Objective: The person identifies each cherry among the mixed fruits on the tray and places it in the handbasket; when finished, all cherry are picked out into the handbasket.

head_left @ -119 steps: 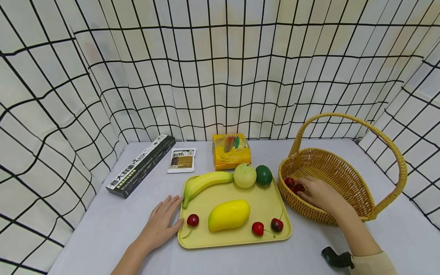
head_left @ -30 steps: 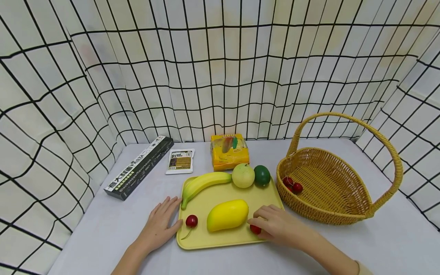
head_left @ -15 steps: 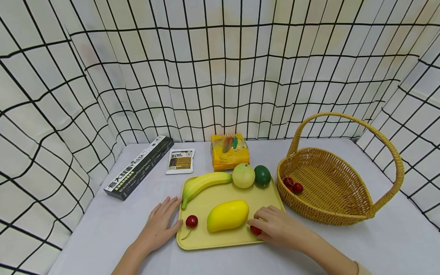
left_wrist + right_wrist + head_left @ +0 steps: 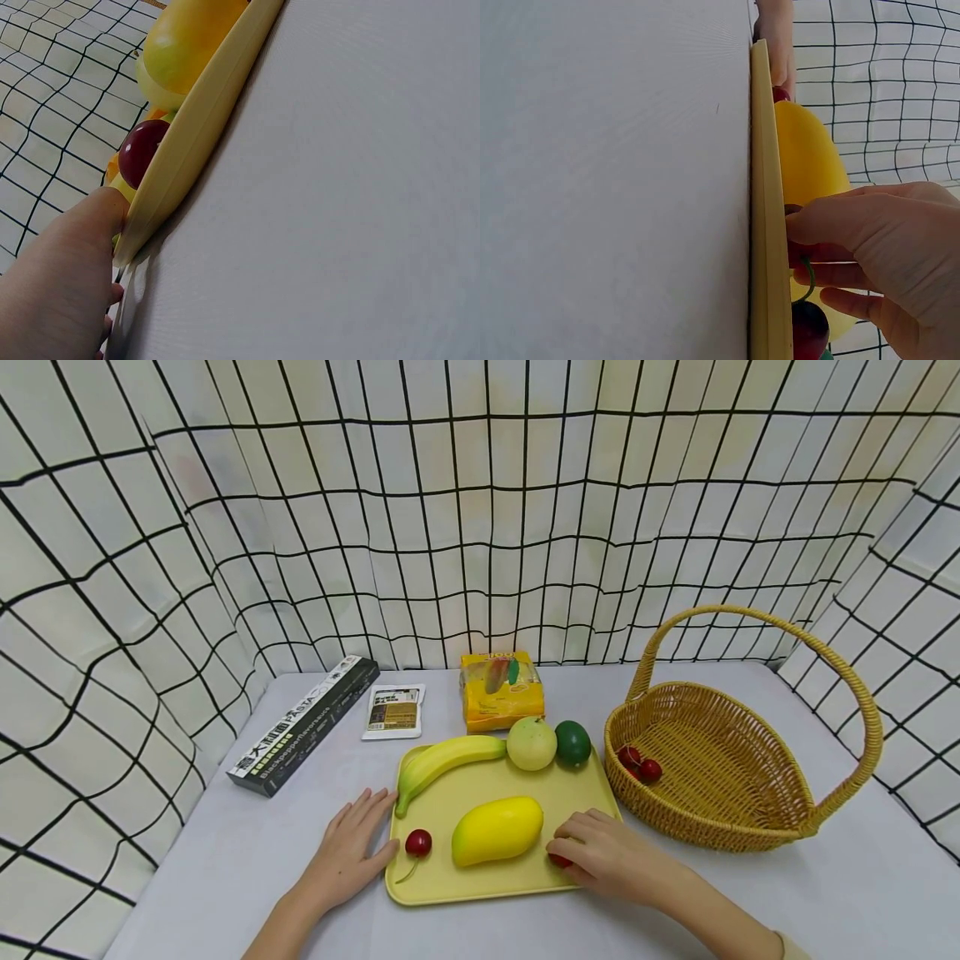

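Observation:
At the tray's lower right corner, my right hand (image 4: 607,856) pinches a red cherry (image 4: 559,861), mostly covered by the fingers. In the right wrist view a second, darker cherry (image 4: 810,330) with a green stem lies just beside those fingers. My left hand (image 4: 352,847) rests with its fingers spread at the left edge of the yellow tray (image 4: 480,895), thumb on the rim. Near that thumb lies another cherry (image 4: 418,842). Also on the tray are a yellow mango (image 4: 498,831), a banana (image 4: 450,764), a pale green round fruit (image 4: 532,744) and a dark green fruit (image 4: 573,744).
A wicker basket (image 4: 720,777) with a tall arched handle stands right of the tray, several cherries (image 4: 649,770) inside. Behind the tray are a yellow packet (image 4: 502,693), a white sachet (image 4: 393,712) and a long black pasta box (image 4: 303,727). Grid-patterned cloth surrounds the table.
Four seconds ago my right hand was among the cherries in the basket; now it is at the tray. Lately its fingertips have shifted slightly right over the red cherry. The left hand stays put.

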`<control>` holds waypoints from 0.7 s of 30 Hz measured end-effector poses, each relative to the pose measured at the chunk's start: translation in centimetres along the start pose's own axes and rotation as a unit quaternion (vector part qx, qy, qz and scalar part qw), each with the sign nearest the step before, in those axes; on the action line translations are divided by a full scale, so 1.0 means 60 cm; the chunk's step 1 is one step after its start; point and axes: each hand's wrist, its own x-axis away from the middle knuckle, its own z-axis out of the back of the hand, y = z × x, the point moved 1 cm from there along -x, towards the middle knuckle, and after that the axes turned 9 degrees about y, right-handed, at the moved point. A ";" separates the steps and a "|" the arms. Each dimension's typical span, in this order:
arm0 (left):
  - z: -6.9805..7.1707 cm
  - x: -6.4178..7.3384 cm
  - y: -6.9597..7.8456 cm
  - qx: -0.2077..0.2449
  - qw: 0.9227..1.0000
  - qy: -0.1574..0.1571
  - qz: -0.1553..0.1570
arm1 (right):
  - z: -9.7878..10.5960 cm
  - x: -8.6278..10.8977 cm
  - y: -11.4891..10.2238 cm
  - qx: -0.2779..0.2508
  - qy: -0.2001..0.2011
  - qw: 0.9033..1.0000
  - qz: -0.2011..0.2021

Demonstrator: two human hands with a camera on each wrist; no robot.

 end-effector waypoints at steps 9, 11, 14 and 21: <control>-0.001 0.001 -0.001 -0.001 1.000 0.002 0.001 | -0.003 0.001 0.001 -0.017 -0.007 1.000 0.001; -0.001 0.001 -0.001 -0.001 1.000 0.001 0.002 | -0.003 0.001 0.001 -0.015 -0.014 1.000 -0.002; -0.001 0.001 -0.001 -0.001 1.000 -0.002 0.004 | -0.003 0.002 0.000 -0.008 -0.019 1.000 -0.005; 0.001 0.000 0.001 -0.003 1.000 -0.007 0.007 | -0.005 0.002 -0.001 0.008 -0.014 1.000 -0.005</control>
